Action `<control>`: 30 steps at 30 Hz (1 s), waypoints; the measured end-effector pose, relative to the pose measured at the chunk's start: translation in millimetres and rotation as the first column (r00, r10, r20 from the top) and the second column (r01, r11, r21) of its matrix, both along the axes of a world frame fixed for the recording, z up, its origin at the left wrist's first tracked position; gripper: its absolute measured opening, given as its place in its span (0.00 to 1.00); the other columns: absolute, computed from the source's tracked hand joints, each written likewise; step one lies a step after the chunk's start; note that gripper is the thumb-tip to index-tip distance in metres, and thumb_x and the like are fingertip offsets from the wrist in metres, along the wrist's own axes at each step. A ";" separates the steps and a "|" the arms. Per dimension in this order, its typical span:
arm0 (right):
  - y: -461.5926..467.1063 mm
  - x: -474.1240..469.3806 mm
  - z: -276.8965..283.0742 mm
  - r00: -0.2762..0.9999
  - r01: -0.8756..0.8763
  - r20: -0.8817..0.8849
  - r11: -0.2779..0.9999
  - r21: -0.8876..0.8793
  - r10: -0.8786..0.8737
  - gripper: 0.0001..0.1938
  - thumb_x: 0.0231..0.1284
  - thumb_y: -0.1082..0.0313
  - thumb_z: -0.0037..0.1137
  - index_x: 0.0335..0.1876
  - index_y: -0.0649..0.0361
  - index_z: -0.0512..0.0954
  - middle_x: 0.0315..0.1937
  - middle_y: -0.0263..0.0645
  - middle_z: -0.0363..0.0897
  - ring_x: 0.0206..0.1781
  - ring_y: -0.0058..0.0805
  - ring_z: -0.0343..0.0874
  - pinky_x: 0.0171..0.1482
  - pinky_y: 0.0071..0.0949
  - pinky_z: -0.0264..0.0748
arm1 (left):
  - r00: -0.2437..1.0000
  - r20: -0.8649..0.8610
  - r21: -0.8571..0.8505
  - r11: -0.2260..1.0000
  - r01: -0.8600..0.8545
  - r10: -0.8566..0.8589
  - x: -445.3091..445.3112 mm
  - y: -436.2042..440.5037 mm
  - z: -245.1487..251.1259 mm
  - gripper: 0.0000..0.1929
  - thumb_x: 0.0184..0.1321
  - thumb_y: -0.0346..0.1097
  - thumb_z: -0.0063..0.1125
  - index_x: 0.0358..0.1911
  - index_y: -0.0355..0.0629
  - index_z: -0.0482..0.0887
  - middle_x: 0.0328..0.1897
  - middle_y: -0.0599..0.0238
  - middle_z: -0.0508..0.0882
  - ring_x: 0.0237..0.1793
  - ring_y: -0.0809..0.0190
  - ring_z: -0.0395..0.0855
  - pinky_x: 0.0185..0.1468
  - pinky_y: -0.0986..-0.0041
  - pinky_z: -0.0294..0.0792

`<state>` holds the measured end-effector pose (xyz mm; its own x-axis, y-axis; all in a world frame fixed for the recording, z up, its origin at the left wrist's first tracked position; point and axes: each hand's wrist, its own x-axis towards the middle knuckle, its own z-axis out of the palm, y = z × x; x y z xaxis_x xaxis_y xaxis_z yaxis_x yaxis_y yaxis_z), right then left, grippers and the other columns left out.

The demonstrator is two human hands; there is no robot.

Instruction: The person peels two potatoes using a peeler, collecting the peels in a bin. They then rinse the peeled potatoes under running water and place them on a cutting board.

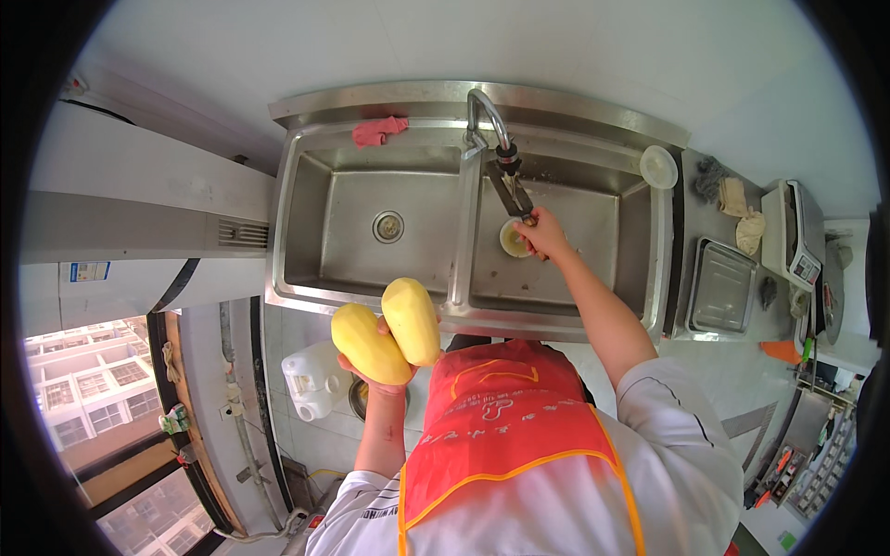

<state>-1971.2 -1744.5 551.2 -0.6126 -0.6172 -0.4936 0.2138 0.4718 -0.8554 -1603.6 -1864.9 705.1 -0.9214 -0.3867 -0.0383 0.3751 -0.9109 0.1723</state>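
Two peeled yellow potatoes, one on the left (368, 344) and one on the right (411, 321), rest side by side in my left hand (393, 390), just in front of the sink's near rim. My right hand (546, 236) reaches over the right basin (577, 229) and grips a kitchen knife (507, 187) by its handle. Its dark blade lies beneath the spout of the chrome faucet (502, 132), where water appears to run onto it. Below my right hand sits a small pale bowl (511, 240) with yellowish contents, partly hidden by my fingers.
The left basin (424, 208) has a round drain (388, 226). A pink cloth (379, 131) hangs on the back rim, and a white plastic dish (658, 167) stands at the right corner. Rightward are a metal tray (723, 288) and a scale (793, 229). A white jug (309, 375) stands below left.
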 end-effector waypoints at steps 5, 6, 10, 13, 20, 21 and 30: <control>-0.9 0.5 -3.5 1.000 -0.016 -0.016 1.000 -0.015 0.016 0.19 0.65 0.64 0.68 0.44 0.62 0.66 0.22 0.39 0.79 0.16 0.24 0.76 0.17 0.29 0.69 | 1.000 -0.007 -0.002 1.000 -0.011 0.011 -2.1 -1.3 0.3 0.38 0.44 0.72 0.75 0.54 0.54 0.85 0.83 0.43 0.52 0.76 0.25 0.57 0.60 0.22 0.69; -0.4 0.2 -4.4 0.997 -0.027 -0.072 1.000 -0.003 0.027 0.19 0.65 0.63 0.68 0.44 0.63 0.66 0.22 0.39 0.79 0.16 0.25 0.76 0.17 0.29 0.69 | 1.000 -0.009 0.001 1.000 -0.014 0.014 -3.1 -1.8 -0.1 0.38 0.45 0.72 0.75 0.54 0.54 0.85 0.83 0.43 0.52 0.77 0.25 0.57 0.60 0.22 0.69; 6.5 0.0 -6.1 0.985 -0.072 -0.153 0.995 0.074 0.082 0.19 0.65 0.62 0.68 0.45 0.63 0.67 0.21 0.39 0.79 0.15 0.25 0.76 0.16 0.29 0.69 | 1.000 0.002 0.012 1.000 -0.017 0.017 -6.3 -4.3 -1.4 0.39 0.44 0.73 0.75 0.54 0.55 0.85 0.83 0.43 0.51 0.77 0.26 0.57 0.61 0.22 0.69; 16.7 3.8 -3.8 0.976 -0.115 -0.169 0.986 0.121 0.134 0.19 0.66 0.62 0.68 0.45 0.64 0.68 0.21 0.39 0.79 0.15 0.25 0.76 0.16 0.29 0.69 | 1.000 0.008 -0.001 1.000 -0.016 0.016 -7.7 -5.7 -2.8 0.39 0.43 0.74 0.75 0.54 0.55 0.85 0.83 0.43 0.51 0.77 0.26 0.56 0.61 0.22 0.69; 36.4 14.1 8.3 0.993 -0.117 -0.022 0.986 0.116 0.120 0.17 0.67 0.65 0.66 0.45 0.65 0.68 0.23 0.38 0.80 0.15 0.24 0.75 0.17 0.28 0.69 | 1.000 0.004 0.009 1.000 -0.001 0.001 -9.1 -8.9 -4.3 0.38 0.42 0.74 0.75 0.52 0.56 0.85 0.83 0.45 0.51 0.78 0.29 0.53 0.62 0.22 0.68; 37.7 14.5 10.2 0.992 -0.120 -0.026 0.984 0.130 0.124 0.17 0.67 0.65 0.66 0.45 0.65 0.68 0.23 0.38 0.80 0.16 0.24 0.75 0.17 0.28 0.69 | 1.000 -0.003 0.014 1.000 0.003 -0.003 -9.4 -9.4 -3.9 0.38 0.42 0.74 0.75 0.51 0.56 0.85 0.83 0.45 0.52 0.78 0.29 0.53 0.62 0.22 0.68; 43.9 14.6 26.6 0.983 -0.081 0.173 0.990 0.114 0.060 0.11 0.70 0.63 0.63 0.43 0.64 0.76 0.25 0.36 0.80 0.19 0.23 0.77 0.20 0.27 0.72 | 0.994 0.103 0.008 0.999 -0.034 0.033 -13.1 -8.4 -2.0 0.43 0.35 0.80 0.73 0.49 0.57 0.82 0.76 0.47 0.64 0.76 0.23 0.56 0.56 0.19 0.72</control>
